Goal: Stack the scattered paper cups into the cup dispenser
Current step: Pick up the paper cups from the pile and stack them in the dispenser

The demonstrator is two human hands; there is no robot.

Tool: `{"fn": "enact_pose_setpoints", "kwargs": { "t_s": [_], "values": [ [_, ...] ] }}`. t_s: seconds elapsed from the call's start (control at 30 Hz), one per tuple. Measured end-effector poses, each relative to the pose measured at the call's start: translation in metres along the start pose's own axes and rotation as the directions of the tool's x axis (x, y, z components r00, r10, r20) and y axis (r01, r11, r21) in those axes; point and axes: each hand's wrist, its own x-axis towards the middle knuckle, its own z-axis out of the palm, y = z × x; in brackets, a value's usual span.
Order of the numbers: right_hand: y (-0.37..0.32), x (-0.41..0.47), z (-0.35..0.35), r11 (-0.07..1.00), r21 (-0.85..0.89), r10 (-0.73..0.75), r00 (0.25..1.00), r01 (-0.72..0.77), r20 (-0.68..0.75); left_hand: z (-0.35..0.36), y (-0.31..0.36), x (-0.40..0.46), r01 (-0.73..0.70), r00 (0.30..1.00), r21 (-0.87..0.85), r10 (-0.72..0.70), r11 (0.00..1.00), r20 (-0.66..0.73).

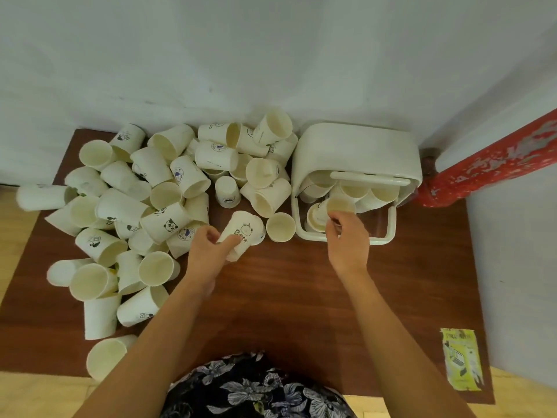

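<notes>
Scattered white paper cups (144, 212) are being cleared from the brown wooden table's (286, 285) left half; one (337, 206) is being pinched by the right hand (346, 236) into the white plastic cup dispenser (355, 155) at the far right edge, while a bear-printed cup (244, 233) is being gripped by the left hand (211, 248), probably calling for nesting next.

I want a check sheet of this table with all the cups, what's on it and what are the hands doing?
Surface: brown wooden table, against a white wall.
Job's things: white dispenser with cups inside; cup pile at left.
Clutter: yellow sticker near the table's right corner.
Grippers: left hand holds a bear cup; right hand pinches a cup at the dispenser.
Cables: nothing seen.
Surroundings: red peeling pipe at right.
</notes>
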Motion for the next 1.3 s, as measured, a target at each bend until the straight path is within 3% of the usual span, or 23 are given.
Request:
{"fn": "enact_pose_setpoints", "kwargs": {
  "t_s": [0.1,0.17,0.23,0.3,0.4,0.47,0.53,0.63,0.73,0.87,1.07,1.2,1.3],
  "values": [
    [0.003,0.008,0.007,0.998,-0.058,-0.007,0.992,0.014,0.128,0.010,0.026,-0.010,-0.025,0.994,-0.172,0.042,0.985,0.098],
    [0.001,0.007,0.007,0.999,-0.042,-0.028,0.995,0.032,0.094,0.020,0.040,-0.014,-0.019,0.981,-0.206,0.059,0.978,0.187],
    [-0.008,0.005,-0.002,0.981,0.189,0.033,0.996,-0.048,0.083,0.036,0.048,-0.015,-0.032,0.962,-0.167,0.075,0.986,0.262],
    [-0.018,0.004,-0.015,0.851,0.483,0.091,0.963,-0.208,0.254,0.056,0.054,-0.016,-0.045,0.941,-0.133,0.087,0.990,0.326],
    [-0.017,0.007,-0.030,0.770,0.591,-0.018,0.918,-0.240,0.396,0.088,0.058,-0.018,-0.064,0.911,-0.116,0.106,0.991,0.399],
    [-0.010,0.010,-0.035,0.795,0.570,0.003,0.941,-0.207,0.337,0.104,0.058,-0.016,-0.100,0.905,-0.061,0.116,0.993,0.410],
    [0.001,0.015,-0.035,0.881,0.455,0.033,0.975,-0.132,0.219,0.111,0.053,-0.009,-0.204,0.935,0.116,0.158,0.972,0.317],
    [0.022,0.023,-0.030,0.987,0.146,-0.092,0.985,0.071,0.144,0.101,0.037,0.005,-0.351,0.936,0.478,0.296,0.805,0.190],
    [0.032,0.026,-0.020,0.974,-0.082,-0.187,0.957,0.209,0.223,0.083,0.015,0.011,-0.339,0.930,0.673,0.340,0.658,0.137],
    [0.036,0.024,-0.006,0.961,-0.134,-0.197,0.941,0.241,0.275,0.069,-0.007,0.014,-0.313,0.923,0.757,0.371,0.573,0.101],
    [0.025,0.011,0.003,0.947,-0.090,-0.300,0.949,0.308,0.095,0.072,-0.013,0.026,-0.377,0.895,0.792,0.408,0.480,0.178],
    [0.015,0.001,0.017,0.896,-0.083,-0.414,0.889,0.435,0.197,0.072,-0.016,0.042,-0.387,0.901,0.804,0.371,0.452,0.225],
    [0.010,-0.003,0.032,0.899,-0.136,-0.380,0.895,0.417,0.234,0.065,-0.018,0.049,-0.382,0.907,0.778,0.364,0.499,0.211]
  ]
}}
